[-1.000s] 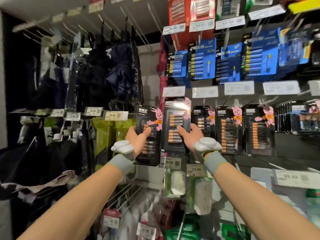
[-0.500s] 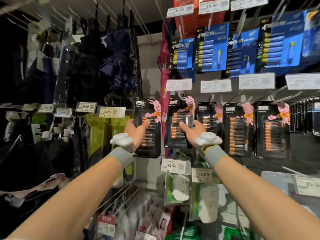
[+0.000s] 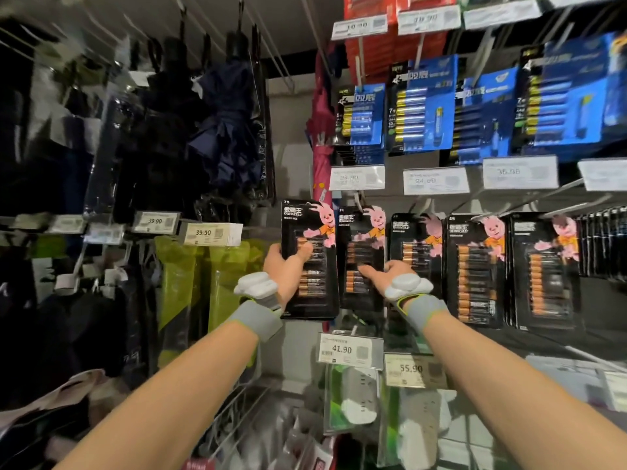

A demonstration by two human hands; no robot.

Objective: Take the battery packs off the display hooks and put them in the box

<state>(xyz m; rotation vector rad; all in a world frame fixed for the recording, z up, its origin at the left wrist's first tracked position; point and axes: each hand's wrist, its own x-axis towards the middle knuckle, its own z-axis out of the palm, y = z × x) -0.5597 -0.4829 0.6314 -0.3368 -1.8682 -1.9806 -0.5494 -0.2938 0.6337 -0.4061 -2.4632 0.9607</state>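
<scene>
Now left hand (image 3: 286, 269) pinches one battery pack (image 3: 314, 283), thumb across its front, fingers behind; right hand (image 3: 386, 273) clamps the neighbouring pack (image 3: 359, 245) likewise, a grip for sliding both off. No box in sight.

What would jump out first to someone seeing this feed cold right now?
Two raised arms meet mid-frame: the left hand grips the leftmost rabbit pack and the right hand grips the neighbouring pack, each with a thumb across the front. To their right hang more black rabbit packs, and bright blue battery packs fill the row above.
</scene>
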